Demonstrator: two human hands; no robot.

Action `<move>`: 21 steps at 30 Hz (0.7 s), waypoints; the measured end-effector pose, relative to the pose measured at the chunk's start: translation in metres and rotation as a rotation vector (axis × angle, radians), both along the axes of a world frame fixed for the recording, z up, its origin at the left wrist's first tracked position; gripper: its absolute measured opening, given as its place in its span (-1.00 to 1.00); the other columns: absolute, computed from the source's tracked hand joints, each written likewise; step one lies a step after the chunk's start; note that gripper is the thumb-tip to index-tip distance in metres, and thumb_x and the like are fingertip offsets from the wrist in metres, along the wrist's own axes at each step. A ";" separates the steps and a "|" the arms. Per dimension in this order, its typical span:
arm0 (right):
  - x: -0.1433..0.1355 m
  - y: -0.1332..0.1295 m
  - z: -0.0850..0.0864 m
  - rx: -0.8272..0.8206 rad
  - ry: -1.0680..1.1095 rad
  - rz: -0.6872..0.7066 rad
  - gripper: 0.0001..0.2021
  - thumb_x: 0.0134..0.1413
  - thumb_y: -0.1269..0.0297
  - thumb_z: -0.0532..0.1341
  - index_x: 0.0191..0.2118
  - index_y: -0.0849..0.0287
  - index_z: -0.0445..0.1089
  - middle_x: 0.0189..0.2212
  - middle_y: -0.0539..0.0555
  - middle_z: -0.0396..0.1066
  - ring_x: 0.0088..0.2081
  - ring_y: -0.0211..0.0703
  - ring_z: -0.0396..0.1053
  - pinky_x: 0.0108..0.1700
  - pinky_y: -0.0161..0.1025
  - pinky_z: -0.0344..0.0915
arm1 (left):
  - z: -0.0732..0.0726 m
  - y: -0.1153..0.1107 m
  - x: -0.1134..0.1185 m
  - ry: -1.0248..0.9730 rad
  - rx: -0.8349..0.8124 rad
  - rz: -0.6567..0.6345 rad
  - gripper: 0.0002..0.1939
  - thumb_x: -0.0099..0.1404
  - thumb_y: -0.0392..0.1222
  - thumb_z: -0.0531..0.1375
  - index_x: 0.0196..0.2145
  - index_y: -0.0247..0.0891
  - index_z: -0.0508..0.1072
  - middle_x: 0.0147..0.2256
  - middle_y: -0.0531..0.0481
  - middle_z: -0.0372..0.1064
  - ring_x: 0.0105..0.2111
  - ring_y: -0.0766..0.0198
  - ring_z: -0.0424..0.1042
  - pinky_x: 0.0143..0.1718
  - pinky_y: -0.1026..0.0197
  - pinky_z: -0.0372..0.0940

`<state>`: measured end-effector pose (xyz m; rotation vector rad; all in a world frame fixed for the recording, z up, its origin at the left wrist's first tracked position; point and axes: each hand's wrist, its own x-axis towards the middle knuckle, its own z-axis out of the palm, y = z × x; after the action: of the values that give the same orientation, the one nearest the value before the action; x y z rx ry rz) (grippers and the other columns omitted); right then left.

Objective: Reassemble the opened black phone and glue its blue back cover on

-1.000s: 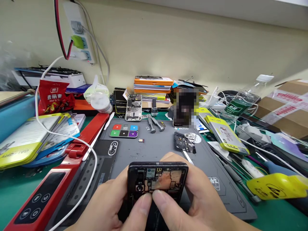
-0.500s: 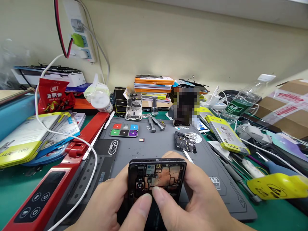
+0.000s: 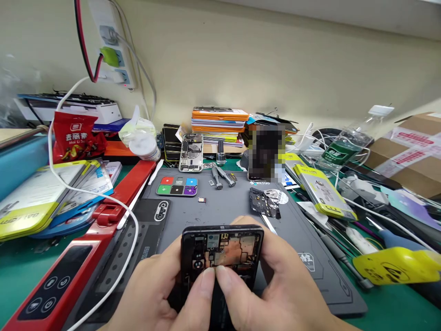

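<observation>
An opened black phone (image 3: pixel 234 250), its inner boards and camera parts exposed, is held tilted up above the grey mat (image 3: pixel 220 214). My left hand (image 3: pixel 161 289) grips its left side, and my right hand (image 3: pixel 275 280) grips the right side. Both thumbs press side by side on the middle of the phone's inside; the fingers behind it are mostly hidden. Beyond the phone, a black part with a sticker (image 3: pixel 263 202) lies on the mat. A phone back cover (image 3: pixel 155 234) is left of my hands.
A red device (image 3: pixel 74 262) with a white cable crosses the left side. At the back are an opened phone (image 3: pixel 191 154), small screwdrivers (image 3: pixel 220 174) and a book stack (image 3: pixel 220 122). A yellow bottle (image 3: pixel 396 266), tools and a plastic bottle (image 3: pixel 339 149) crowd the right.
My left thumb has moved up and right, so its tip is now beside my right thumb's tip. The phone has shifted slightly left in view, still held in both hands.
</observation>
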<state>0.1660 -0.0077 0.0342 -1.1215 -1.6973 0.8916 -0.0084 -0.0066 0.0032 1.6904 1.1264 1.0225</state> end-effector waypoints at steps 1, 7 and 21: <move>-0.001 0.000 0.001 -0.031 0.016 -0.010 -0.88 0.02 0.46 0.24 -0.33 0.08 0.44 -0.44 -0.10 0.48 -0.42 -0.27 0.47 -0.31 -0.36 0.44 | 0.002 0.000 0.000 0.017 0.000 -0.003 -0.75 0.33 -0.16 0.21 -0.08 -0.05 0.61 -0.56 0.16 0.51 -0.64 0.32 0.43 -0.56 0.43 0.37; -0.006 -0.001 0.006 -0.195 0.126 -0.004 -0.86 0.08 0.44 0.23 -0.25 0.08 0.46 -0.30 -0.05 0.59 -0.30 -0.20 0.53 -0.19 -0.32 0.47 | 0.003 0.003 0.002 -0.046 -0.069 -0.026 -0.72 0.31 -0.09 0.25 -0.04 -0.07 0.60 -0.45 0.13 0.57 -0.57 0.33 0.48 -0.52 0.46 0.39; 0.005 0.004 0.008 -0.277 0.159 0.076 -0.86 0.21 0.35 0.25 -0.11 0.15 0.47 -0.18 0.04 0.59 -0.16 -0.13 0.51 -0.08 -0.26 0.45 | 0.004 0.007 0.000 -0.187 -0.311 -0.093 -0.53 0.29 0.07 0.33 0.13 -0.03 0.56 -0.18 0.00 0.65 -0.44 0.23 0.56 -0.36 0.36 0.51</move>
<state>0.1710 -0.0032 0.0417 -1.1375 -1.5266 1.2596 -0.0087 0.0006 0.0076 1.3585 1.0160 0.8765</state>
